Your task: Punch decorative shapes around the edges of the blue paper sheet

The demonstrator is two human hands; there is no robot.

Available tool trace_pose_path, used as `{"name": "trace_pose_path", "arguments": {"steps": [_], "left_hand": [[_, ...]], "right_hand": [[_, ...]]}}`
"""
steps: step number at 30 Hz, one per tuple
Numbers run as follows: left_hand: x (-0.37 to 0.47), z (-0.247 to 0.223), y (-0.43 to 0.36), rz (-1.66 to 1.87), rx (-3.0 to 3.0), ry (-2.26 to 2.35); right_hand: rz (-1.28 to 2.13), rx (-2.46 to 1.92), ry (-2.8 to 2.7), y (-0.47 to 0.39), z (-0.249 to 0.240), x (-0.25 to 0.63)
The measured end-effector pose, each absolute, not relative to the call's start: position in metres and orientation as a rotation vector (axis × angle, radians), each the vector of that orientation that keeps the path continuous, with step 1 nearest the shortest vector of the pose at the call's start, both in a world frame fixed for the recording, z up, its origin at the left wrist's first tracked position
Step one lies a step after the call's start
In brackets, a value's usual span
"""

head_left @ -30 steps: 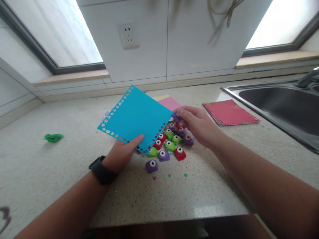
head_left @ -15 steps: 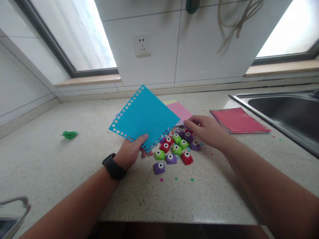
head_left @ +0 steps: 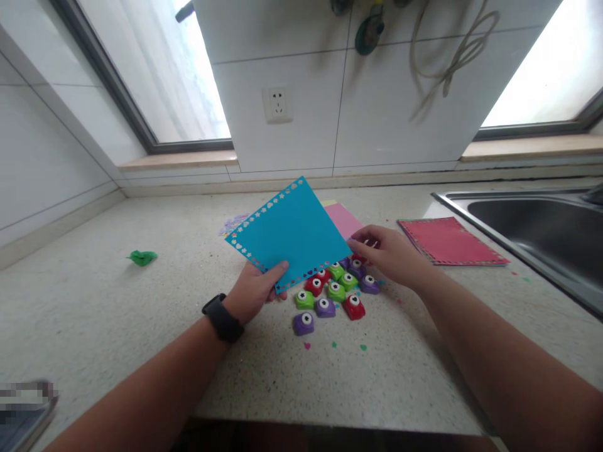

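A blue paper sheet with shapes punched along three edges is held tilted above the counter. My left hand pinches its lower edge, thumb on top. My right hand is at the sheet's right corner, thumb and fingers closed together there; the corner seems to be between them. Below the sheet lie several small craft punches, among them a purple one, a red one and a green one. Pink paper lies behind the sheet, partly hidden by it.
A stack of punched sheets with a red one on top lies at the right, beside the metal sink. A crumpled green piece lies on the left. Pale paper cutouts sit behind the blue sheet. Small punched shapes are scattered around the punches.
The blue sheet has turned and shifted right, and its right corner now meets my right hand. The camera view has tilted slightly upward.
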State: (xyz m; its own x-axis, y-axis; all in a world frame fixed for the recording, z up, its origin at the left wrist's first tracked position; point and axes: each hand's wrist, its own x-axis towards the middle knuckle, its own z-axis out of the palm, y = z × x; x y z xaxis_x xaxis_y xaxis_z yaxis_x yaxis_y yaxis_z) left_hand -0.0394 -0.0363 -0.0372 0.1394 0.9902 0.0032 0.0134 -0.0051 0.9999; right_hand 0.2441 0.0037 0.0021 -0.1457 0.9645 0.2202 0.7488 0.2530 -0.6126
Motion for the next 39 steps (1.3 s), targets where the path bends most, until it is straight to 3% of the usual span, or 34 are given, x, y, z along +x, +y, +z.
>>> {"name": "trace_pose_path", "arguments": {"steps": [29, 39], "left_hand": [[-0.038, -0.026, -0.039, 1.060, 1.370, 1.140], [-0.036, -0.035, -0.033, 1.228, 1.071, 1.008]], "right_hand": [[0.181, -1.562, -2.376, 0.009, -0.003, 0.246], [0.388, -1.350, -2.156, 0.001, 0.013, 0.255]]}}
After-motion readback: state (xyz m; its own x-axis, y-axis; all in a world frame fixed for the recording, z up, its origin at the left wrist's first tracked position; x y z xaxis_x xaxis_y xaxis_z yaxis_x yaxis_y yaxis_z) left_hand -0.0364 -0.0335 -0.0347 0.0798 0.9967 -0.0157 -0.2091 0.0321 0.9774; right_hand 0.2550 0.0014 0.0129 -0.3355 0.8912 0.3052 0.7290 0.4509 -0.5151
